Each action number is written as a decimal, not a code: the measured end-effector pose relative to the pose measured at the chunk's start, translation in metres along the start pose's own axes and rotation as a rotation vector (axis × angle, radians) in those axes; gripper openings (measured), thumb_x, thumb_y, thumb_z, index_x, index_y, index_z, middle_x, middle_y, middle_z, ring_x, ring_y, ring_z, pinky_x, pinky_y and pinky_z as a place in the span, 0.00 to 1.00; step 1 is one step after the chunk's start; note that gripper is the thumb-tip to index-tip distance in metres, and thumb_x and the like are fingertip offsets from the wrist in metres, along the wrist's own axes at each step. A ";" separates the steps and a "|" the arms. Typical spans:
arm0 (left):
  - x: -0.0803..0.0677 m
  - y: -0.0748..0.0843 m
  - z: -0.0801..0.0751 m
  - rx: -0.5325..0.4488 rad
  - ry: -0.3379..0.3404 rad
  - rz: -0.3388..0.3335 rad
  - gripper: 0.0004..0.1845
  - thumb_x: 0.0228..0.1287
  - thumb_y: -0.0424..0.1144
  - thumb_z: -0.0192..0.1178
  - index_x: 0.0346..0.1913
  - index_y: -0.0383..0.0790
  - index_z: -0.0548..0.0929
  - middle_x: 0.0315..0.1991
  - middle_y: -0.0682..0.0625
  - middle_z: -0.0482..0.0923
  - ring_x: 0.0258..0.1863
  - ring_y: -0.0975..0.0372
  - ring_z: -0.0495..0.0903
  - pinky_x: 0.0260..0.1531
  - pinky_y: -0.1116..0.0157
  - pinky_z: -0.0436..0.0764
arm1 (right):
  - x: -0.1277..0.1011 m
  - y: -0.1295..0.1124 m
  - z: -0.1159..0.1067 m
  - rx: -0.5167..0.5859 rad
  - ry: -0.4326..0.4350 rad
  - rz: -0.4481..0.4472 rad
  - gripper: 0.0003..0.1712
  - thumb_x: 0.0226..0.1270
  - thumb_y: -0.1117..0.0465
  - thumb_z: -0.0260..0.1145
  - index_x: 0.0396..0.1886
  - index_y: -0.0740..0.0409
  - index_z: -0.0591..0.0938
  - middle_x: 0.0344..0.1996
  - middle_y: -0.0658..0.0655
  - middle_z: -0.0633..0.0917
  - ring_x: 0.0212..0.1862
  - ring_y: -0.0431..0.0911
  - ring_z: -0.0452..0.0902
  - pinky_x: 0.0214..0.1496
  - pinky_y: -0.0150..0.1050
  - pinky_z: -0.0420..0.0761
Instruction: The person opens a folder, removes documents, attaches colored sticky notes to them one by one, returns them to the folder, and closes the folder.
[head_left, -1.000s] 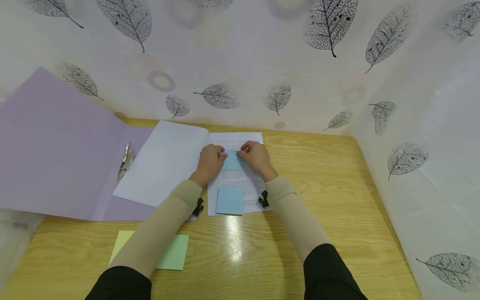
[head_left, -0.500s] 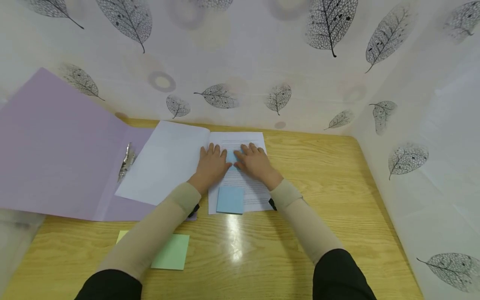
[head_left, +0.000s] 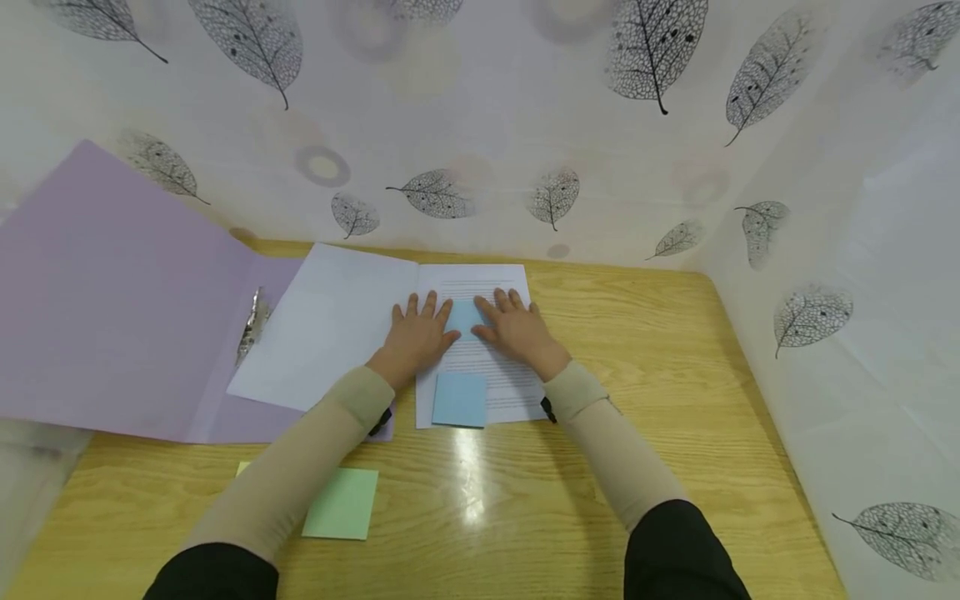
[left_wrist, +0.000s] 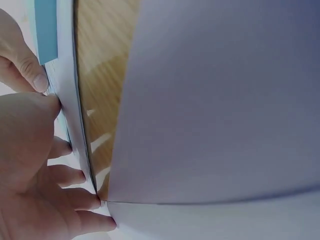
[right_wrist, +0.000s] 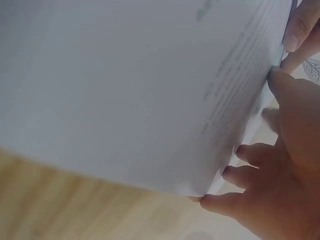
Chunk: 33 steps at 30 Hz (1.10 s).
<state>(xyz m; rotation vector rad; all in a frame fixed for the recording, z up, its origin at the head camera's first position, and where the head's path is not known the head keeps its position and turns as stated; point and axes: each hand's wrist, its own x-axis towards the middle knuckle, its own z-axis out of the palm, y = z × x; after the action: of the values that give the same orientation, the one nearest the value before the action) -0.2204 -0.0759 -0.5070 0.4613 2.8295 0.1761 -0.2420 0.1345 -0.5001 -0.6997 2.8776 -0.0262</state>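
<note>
A light blue sticky note [head_left: 466, 320] lies on the upper half of a printed page [head_left: 468, 358]. On its left side my left hand [head_left: 417, 335] rests with fingers spread, the thumb near the note's lower left corner. My right hand [head_left: 521, 332] lies spread over the page's right part, index finger and thumb at the note's right edge. Nearer to me, a blue sticky note pad [head_left: 460, 400] sits on the lower part of the same page. In the left wrist view the pad [left_wrist: 46, 30] shows at the upper left. Neither hand holds anything.
Left of the page lies a turned-over white sheet [head_left: 322, 325] on an open purple folder [head_left: 127, 317] with a metal clip [head_left: 251, 325]. Green paper [head_left: 342, 504] lies near the left forearm, a yellow corner beside it. The wooden table [head_left: 637, 358] meets a leaf-patterned curtain.
Both hands have gone from pinching the upper blue note's top corners to lying flat with fingers spread. Over the last half second they have moved slightly apart, uncovering more of the note.
</note>
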 end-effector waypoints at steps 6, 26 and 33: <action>0.000 0.001 0.000 0.021 0.005 0.008 0.38 0.85 0.61 0.40 0.86 0.44 0.52 0.85 0.35 0.46 0.82 0.32 0.50 0.78 0.31 0.56 | -0.002 0.002 -0.002 -0.007 -0.030 -0.021 0.35 0.85 0.37 0.48 0.85 0.38 0.60 0.82 0.69 0.60 0.82 0.69 0.57 0.76 0.73 0.67; -0.047 0.004 -0.018 -0.028 -0.017 0.268 0.48 0.74 0.73 0.47 0.83 0.41 0.62 0.83 0.33 0.56 0.82 0.36 0.57 0.77 0.29 0.56 | -0.033 0.033 0.001 0.305 -0.041 -0.085 0.33 0.85 0.45 0.54 0.83 0.48 0.65 0.83 0.70 0.53 0.85 0.70 0.42 0.83 0.72 0.47; -0.094 0.018 -0.005 -0.074 -0.127 0.418 0.62 0.60 0.73 0.67 0.81 0.29 0.59 0.82 0.33 0.56 0.82 0.39 0.57 0.79 0.33 0.57 | -0.037 0.035 0.004 0.265 -0.060 -0.090 0.34 0.87 0.45 0.51 0.85 0.48 0.61 0.84 0.69 0.51 0.85 0.70 0.41 0.83 0.72 0.46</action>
<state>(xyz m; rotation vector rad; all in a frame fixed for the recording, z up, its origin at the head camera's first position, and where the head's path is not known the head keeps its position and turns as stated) -0.1307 -0.0902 -0.4763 1.0041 2.5594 0.3184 -0.2254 0.1827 -0.4995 -0.7606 2.7129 -0.3833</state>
